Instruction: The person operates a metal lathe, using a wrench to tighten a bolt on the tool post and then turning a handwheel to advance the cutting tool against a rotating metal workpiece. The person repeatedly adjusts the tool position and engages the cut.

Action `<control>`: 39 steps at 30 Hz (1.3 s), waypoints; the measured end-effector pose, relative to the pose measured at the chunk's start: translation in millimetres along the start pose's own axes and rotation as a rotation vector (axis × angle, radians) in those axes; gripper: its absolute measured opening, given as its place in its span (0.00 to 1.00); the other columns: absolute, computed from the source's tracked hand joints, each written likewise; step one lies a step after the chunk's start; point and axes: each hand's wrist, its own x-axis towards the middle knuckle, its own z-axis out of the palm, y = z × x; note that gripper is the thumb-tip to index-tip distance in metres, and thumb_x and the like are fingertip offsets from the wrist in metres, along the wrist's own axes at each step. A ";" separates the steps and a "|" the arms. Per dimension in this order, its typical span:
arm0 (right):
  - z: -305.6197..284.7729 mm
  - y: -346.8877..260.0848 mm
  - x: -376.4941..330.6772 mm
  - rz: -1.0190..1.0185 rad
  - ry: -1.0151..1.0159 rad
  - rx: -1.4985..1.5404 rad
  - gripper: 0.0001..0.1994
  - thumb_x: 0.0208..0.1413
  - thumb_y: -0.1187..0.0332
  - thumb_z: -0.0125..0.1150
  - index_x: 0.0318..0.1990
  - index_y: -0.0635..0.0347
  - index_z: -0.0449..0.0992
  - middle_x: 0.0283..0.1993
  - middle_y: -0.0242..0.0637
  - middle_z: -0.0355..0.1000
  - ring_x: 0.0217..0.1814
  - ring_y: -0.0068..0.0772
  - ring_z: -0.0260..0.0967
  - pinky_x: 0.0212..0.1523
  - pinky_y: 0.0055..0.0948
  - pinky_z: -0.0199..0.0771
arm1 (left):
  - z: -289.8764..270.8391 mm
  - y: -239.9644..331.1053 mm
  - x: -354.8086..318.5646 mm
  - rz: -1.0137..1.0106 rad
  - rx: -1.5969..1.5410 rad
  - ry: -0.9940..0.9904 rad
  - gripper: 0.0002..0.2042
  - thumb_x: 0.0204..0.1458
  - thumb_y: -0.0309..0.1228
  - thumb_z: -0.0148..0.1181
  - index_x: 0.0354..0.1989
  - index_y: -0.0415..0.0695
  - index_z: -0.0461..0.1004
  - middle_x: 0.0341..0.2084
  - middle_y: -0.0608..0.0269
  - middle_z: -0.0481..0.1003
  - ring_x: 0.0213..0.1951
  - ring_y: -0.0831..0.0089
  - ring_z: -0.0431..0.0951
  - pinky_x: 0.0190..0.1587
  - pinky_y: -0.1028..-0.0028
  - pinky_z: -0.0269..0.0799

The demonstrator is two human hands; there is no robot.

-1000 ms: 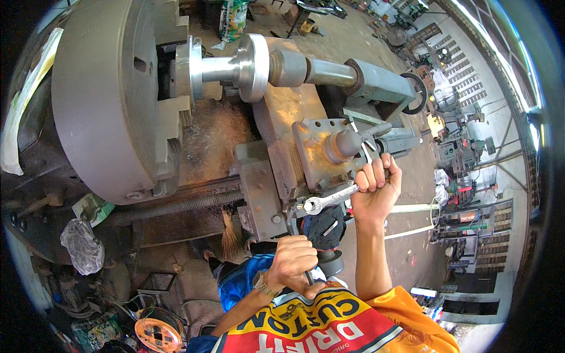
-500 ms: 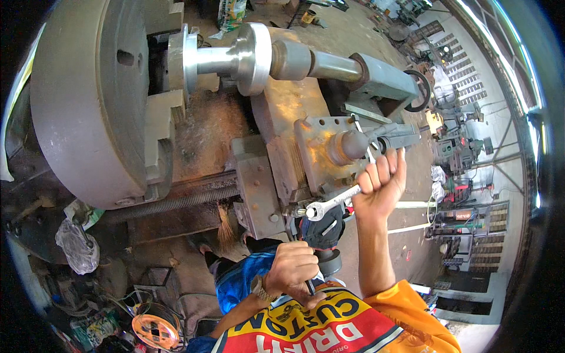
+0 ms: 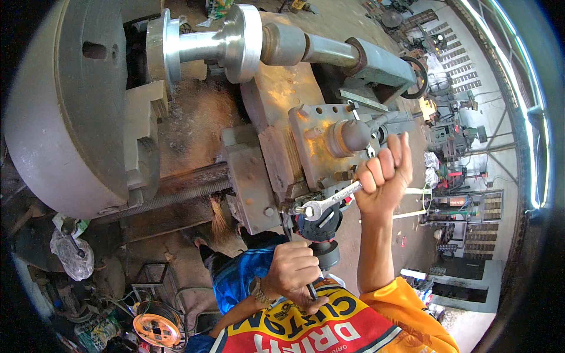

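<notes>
My right hand (image 3: 384, 176) is closed round the middle of a silver combination wrench (image 3: 344, 194). One end of the wrench sits at a small bolt head at the upper end of a slim dark metal bar (image 3: 287, 226). Lower down, my left hand (image 3: 294, 272), with a watch (image 3: 258, 289) on its wrist, grips that bar, whose lower end shows below the fingers. The bar's exact kind is hard to make out. The wrench's other end sticks out above my right fist, near the lathe's tool post (image 3: 347, 138).
A large lathe chuck (image 3: 88, 117) at left holds a shiny turned metal workpiece (image 3: 241, 44), which meets the tailstock (image 3: 376, 65). Below are the carriage (image 3: 253, 182) and lead screw (image 3: 176, 197). A broom (image 3: 220, 220), plastic bag (image 3: 72, 254) and orange reel (image 3: 156, 329) lie lower left.
The lathe has shifted slightly left and up in the view. Both hands keep their grips, and the wrench stays at the bar's bolt with little visible turn.
</notes>
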 end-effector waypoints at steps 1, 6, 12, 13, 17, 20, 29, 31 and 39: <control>2.0 1.0 6.5 0.025 0.157 -0.029 0.22 0.72 0.52 0.40 0.22 0.44 0.53 0.12 0.18 0.36 0.11 0.14 0.26 0.09 0.21 0.25 | 0.8 -0.8 0.3 0.011 -0.008 0.011 0.28 0.47 0.53 0.61 0.12 0.46 0.56 0.12 0.65 0.55 0.14 0.65 0.60 0.18 0.68 0.56; 21.4 5.4 19.3 0.144 0.070 -0.144 0.22 0.72 0.50 0.40 0.23 0.44 0.54 0.12 0.18 0.36 0.11 0.14 0.27 0.10 0.21 0.26 | -0.3 -2.1 -0.8 0.024 0.006 -0.004 0.28 0.48 0.54 0.61 0.11 0.46 0.56 0.11 0.65 0.56 0.14 0.66 0.60 0.18 0.68 0.56; 34.0 4.5 17.6 0.122 0.112 -0.378 0.22 0.71 0.47 0.41 0.23 0.44 0.54 0.13 0.18 0.37 0.12 0.15 0.28 0.10 0.21 0.27 | -0.3 -1.0 0.0 0.013 -0.023 -0.003 0.29 0.49 0.55 0.60 0.11 0.46 0.56 0.11 0.66 0.56 0.13 0.67 0.59 0.18 0.68 0.56; 33.7 4.4 18.7 0.121 0.119 -0.410 0.23 0.70 0.47 0.42 0.24 0.44 0.55 0.14 0.18 0.38 0.12 0.15 0.29 0.11 0.22 0.27 | -0.4 -1.5 0.6 0.018 -0.022 0.006 0.30 0.49 0.56 0.60 0.11 0.46 0.56 0.11 0.66 0.55 0.13 0.67 0.59 0.18 0.68 0.55; 36.9 3.6 22.3 0.162 0.159 -0.401 0.23 0.70 0.46 0.43 0.23 0.44 0.55 0.14 0.18 0.37 0.13 0.16 0.28 0.13 0.22 0.27 | -0.1 -0.7 2.2 0.020 -0.019 0.006 0.31 0.50 0.57 0.59 0.11 0.46 0.55 0.10 0.66 0.54 0.13 0.66 0.58 0.17 0.68 0.55; 43.2 7.1 28.7 0.213 0.205 -0.406 0.24 0.69 0.45 0.45 0.22 0.44 0.54 0.14 0.18 0.37 0.13 0.16 0.30 0.15 0.23 0.28 | 1.8 -1.0 2.7 0.035 -0.012 0.028 0.31 0.50 0.57 0.58 0.11 0.46 0.54 0.10 0.66 0.53 0.13 0.67 0.57 0.17 0.68 0.52; 55.3 10.1 43.2 0.424 -0.055 -0.436 0.25 0.68 0.46 0.49 0.21 0.46 0.54 0.14 0.19 0.39 0.12 0.16 0.32 0.14 0.25 0.31 | 10.7 -3.9 -1.4 0.073 -0.026 0.092 0.31 0.50 0.55 0.58 0.10 0.45 0.52 0.10 0.66 0.51 0.11 0.67 0.53 0.17 0.69 0.45; 55.3 7.7 43.1 0.430 -0.105 -0.410 0.25 0.69 0.48 0.48 0.21 0.47 0.55 0.13 0.19 0.41 0.11 0.16 0.35 0.13 0.25 0.32 | 13.7 -1.6 -1.3 0.040 -0.028 0.130 0.33 0.52 0.58 0.56 0.10 0.44 0.52 0.09 0.65 0.51 0.11 0.68 0.53 0.17 0.69 0.44; 49.1 9.4 53.2 0.529 -0.235 -0.348 0.25 0.69 0.47 0.47 0.22 0.48 0.55 0.14 0.19 0.40 0.12 0.16 0.33 0.13 0.25 0.32 | 22.8 1.7 0.8 0.024 -0.024 0.201 0.35 0.55 0.59 0.51 0.09 0.43 0.51 0.07 0.66 0.50 0.10 0.71 0.52 0.17 0.71 0.44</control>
